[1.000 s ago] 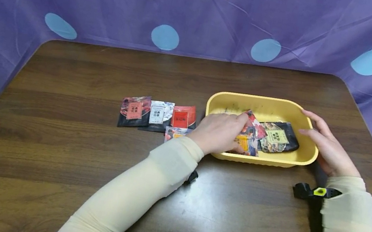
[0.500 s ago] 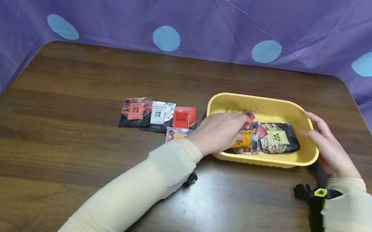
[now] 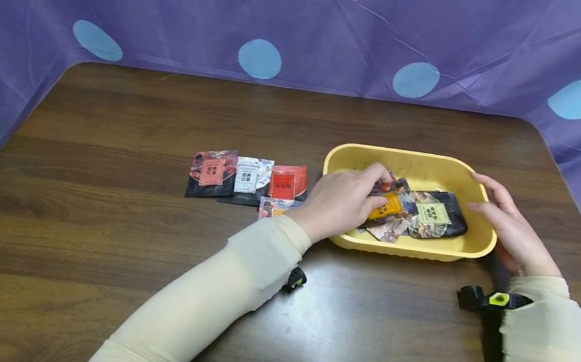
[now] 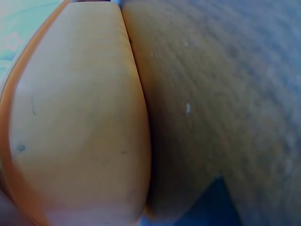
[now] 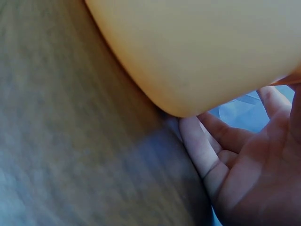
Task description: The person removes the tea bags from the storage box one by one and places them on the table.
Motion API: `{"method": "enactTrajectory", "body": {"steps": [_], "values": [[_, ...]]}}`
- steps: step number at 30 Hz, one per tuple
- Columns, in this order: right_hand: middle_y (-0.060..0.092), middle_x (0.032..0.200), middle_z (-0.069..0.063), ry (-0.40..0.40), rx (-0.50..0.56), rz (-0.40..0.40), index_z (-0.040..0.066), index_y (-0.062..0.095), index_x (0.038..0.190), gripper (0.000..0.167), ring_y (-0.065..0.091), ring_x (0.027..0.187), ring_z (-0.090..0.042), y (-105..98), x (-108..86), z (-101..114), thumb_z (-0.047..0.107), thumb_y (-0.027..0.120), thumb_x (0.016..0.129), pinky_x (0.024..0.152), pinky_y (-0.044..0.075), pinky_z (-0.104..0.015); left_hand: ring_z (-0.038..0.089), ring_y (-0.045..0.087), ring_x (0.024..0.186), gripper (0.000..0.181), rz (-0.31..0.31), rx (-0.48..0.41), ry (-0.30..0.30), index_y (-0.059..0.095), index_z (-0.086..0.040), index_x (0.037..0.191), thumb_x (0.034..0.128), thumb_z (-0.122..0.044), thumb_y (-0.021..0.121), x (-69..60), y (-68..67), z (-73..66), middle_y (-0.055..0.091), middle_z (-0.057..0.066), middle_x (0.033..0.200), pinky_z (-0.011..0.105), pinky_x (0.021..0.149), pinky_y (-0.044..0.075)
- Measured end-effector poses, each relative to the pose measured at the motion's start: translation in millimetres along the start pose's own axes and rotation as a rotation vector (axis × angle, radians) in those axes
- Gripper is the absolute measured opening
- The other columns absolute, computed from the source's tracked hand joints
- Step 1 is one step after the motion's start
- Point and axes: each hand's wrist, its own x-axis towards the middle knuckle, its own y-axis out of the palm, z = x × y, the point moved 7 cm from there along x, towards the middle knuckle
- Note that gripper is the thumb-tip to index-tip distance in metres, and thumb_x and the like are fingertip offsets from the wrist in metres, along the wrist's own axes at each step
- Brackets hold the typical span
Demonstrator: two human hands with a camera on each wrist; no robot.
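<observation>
A person's left hand (image 3: pixel 341 205), the nearer one, pinched an orange-labeled sachet (image 3: pixel 389 206) just to its right, inside a yellow tub (image 3: pixel 433 170) on a wood-grain surface (image 3: pixel 87 224), while the right hand (image 3: pixel 518 235) gripped the tub's right rim.

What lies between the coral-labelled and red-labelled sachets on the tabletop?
The white-labelled sachet, as the head view shows.

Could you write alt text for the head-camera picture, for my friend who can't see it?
A person's left hand handles an orange-labelled packet among other packets in a yellow tray, while the right hand has its grip on the tray's right end. Four more packets lie on the brown table to the tray's left, one partly hidden by the left arm.
</observation>
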Motion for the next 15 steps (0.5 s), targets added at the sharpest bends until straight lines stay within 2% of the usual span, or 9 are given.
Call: {"method": "enactTrajectory", "body": {"steps": [4, 9, 15], "values": [[0.039, 0.127, 0.006, 0.005, -0.009, 0.002, 0.035, 0.039, 0.139, 0.046, 0.063, 0.091, -0.005, 1, 0.5, 0, 0.009, 0.048, 0.102, 0.064, 0.057, -0.03, 0.015, 0.068, 0.094, 0.03, -0.054, -0.118, -0.025, 0.052, -0.017, 0.123, 0.0996, -0.034, 0.059, -3.4, -5.8, 3.6, 0.072, -0.002, 0.109, 0.036, 0.076, 0.052], [0.04, 0.127, 0.006, 0.005, -0.015, 0.001, 0.035, 0.039, 0.139, 0.047, 0.063, 0.091, -0.005, 0, 0.0, 0, 0.009, 0.048, 0.102, 0.064, 0.057, -0.03, 0.013, 0.064, 0.096, 0.027, -0.113, -0.3, -0.041, 0.051, -0.013, 0.12, 0.0998, -0.029, 0.06, -7.0, -13.7, 6.4, 0.068, 0.0, 0.112, 0.03, 0.082, 0.051], [0.039, 0.127, 0.006, 0.008, -0.018, 0.001, 0.035, 0.039, 0.139, 0.047, 0.062, 0.092, -0.004, 0, -0.5, 0, 0.008, 0.048, 0.102, 0.065, 0.057, -0.029, 0.017, 0.064, 0.101, 0.03, -0.167, -0.418, -0.033, 0.047, -0.008, 0.121, 0.0988, -0.022, 0.062, -10.9, -19.0, 9.5, 0.068, 0.006, 0.113, 0.028, 0.089, 0.05]]}}
